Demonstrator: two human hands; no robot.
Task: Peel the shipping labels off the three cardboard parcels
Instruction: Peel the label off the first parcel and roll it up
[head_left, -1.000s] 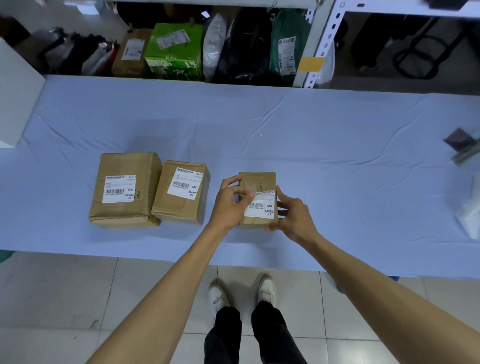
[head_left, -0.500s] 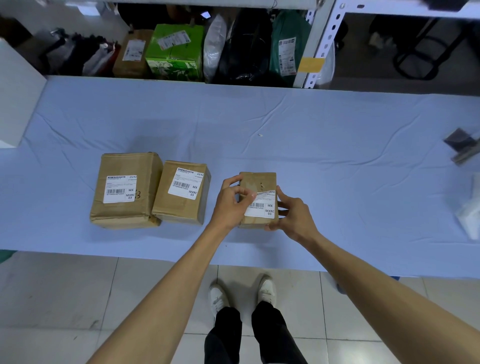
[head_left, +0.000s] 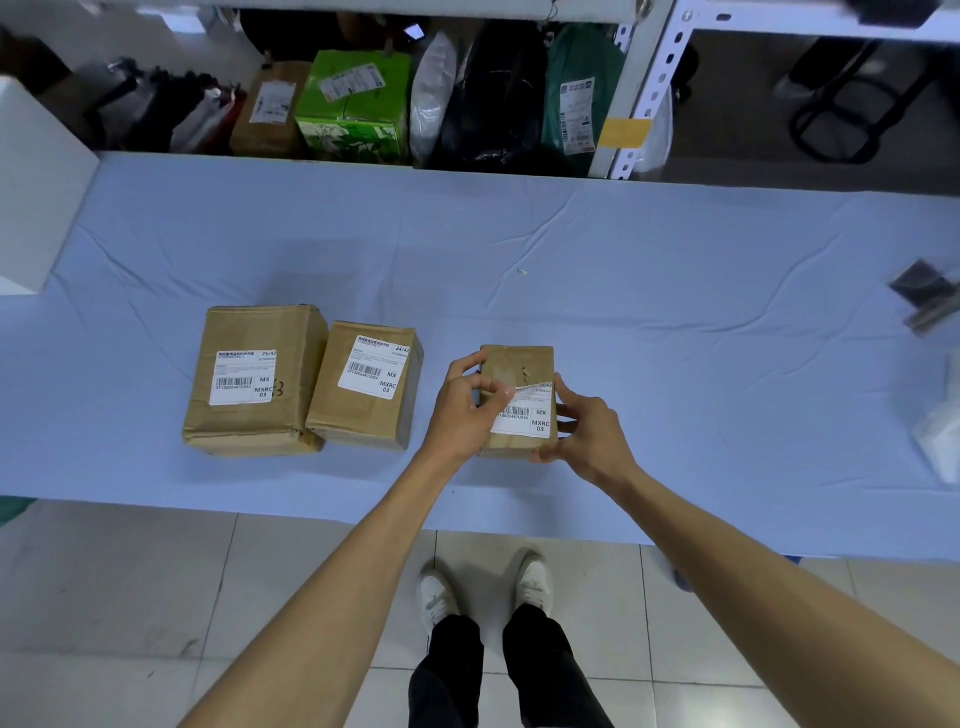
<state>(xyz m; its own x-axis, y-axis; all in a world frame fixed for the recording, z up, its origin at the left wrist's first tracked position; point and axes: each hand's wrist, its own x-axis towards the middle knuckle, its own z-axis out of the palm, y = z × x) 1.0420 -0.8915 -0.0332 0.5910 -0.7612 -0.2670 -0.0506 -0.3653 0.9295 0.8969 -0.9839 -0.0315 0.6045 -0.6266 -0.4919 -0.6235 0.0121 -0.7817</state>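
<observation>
Three parcels on the blue-covered table (head_left: 623, 249), near its front edge. The small parcel (head_left: 519, 364) sits alone on the right, apart from the other two, likely so both hands have room around it. Left hand (head_left: 460, 410) pinches the far left corner of its label (head_left: 527, 418), thumb and finger closed on the lifted flap. The far strip is off the cardboard and the rest is stuck flat. Right hand (head_left: 589, 439) clasps the parcel's right side, presumably bracing it so the pull doesn't drag the box. Middle parcel (head_left: 363, 387) and large parcel (head_left: 254, 379) touch side by side at left, labels fully stuck, so by my reckoning the job is only just begun.
</observation>
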